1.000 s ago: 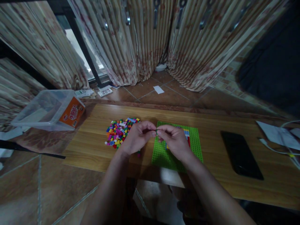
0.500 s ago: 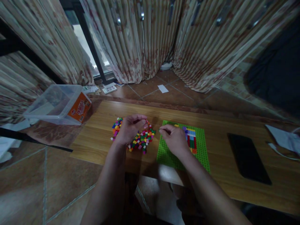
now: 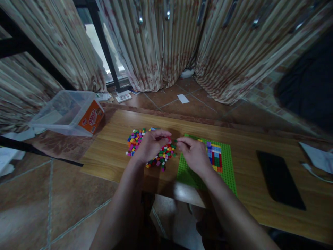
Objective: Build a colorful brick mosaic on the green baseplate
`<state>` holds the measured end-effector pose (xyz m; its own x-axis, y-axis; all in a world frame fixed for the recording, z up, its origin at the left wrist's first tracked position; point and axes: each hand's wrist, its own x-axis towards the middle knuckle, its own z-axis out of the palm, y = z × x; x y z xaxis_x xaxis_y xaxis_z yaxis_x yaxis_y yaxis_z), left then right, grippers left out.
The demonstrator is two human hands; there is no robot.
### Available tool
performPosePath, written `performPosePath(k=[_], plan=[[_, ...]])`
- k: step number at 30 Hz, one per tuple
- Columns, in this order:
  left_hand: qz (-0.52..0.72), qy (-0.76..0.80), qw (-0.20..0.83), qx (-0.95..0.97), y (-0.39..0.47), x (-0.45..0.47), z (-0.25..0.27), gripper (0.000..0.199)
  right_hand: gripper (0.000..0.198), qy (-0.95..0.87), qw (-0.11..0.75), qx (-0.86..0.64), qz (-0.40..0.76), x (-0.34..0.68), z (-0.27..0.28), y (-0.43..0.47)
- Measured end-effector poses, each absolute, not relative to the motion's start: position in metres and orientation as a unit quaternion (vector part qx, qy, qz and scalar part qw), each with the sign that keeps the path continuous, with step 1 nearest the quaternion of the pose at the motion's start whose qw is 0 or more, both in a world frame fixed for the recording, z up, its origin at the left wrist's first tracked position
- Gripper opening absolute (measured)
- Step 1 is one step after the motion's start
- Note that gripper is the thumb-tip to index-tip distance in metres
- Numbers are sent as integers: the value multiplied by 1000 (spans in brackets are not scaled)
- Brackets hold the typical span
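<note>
Over the pile of small coloured toy bricks [image 3: 158, 161], my left hand [image 3: 151, 144] is closed, with a small red brick [image 3: 169, 138] showing between thumb and fingertips. My right hand [image 3: 192, 152] pinches a tiny dark green brick [image 3: 175, 141] just past the left edge of the green baseplate [image 3: 226, 180]. The fingertips of both hands face each other, a short gap apart. On the baseplate sits a built patch of bricks [image 3: 215, 156] in purple, light blue, red, green and orange, partly covered by my right hand and wrist.
A clear plastic bin [image 3: 65, 114] with an orange label stands beyond the table's left end. To the right on the wooden table [image 3: 246, 205] lie a black flat tablet-like object [image 3: 279, 180], a white sheet [image 3: 316, 158] and a white cable [image 3: 316, 172]. Curtains [image 3: 179, 45] hang behind.
My left hand has moved right, closer to my right hand, and the red brick in it shows more clearly. My right hand keeps its pinch. The view has shifted slightly.
</note>
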<state>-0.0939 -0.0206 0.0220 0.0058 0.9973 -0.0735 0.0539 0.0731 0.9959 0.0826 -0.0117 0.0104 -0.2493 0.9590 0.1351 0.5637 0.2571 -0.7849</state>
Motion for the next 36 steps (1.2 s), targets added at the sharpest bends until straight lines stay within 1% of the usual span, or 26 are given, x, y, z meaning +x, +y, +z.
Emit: performPosePath(k=[3,5,9,14,19,21,24,28,32,36], plan=[[475,506,520,498,-21,-86,22,22,21,-704,387,-471,365,84,13,-15],[482,489,528,500,-21,-79,23,22,21,-693,415,-447,384,85,14,-16],[498,486,521,494,-20,-64,25,24,16,-672,456,-450,371,90,14,-16],[510,482,513,494,-18,-45,20,28,15,-664,461,-466,359,114,15,-10],[456,517,455,564,-13,-37,9,21,17,-621,468,-548,309,168,17,5],[426,523,446,589,-12,-33,6,23,17,-612,459,-584,270,188,17,10],[389,536,433,612,-13,-23,5,30,16,-626,402,-619,252,206,15,13],[341,549,421,636,-15,-9,4,36,14,-675,336,-609,246,209,11,12],[321,546,408,657,-16,-2,-2,41,15,-702,316,-594,235,204,8,12],[314,534,401,675,-15,-1,-3,40,13,-714,304,-585,236,202,5,14]])
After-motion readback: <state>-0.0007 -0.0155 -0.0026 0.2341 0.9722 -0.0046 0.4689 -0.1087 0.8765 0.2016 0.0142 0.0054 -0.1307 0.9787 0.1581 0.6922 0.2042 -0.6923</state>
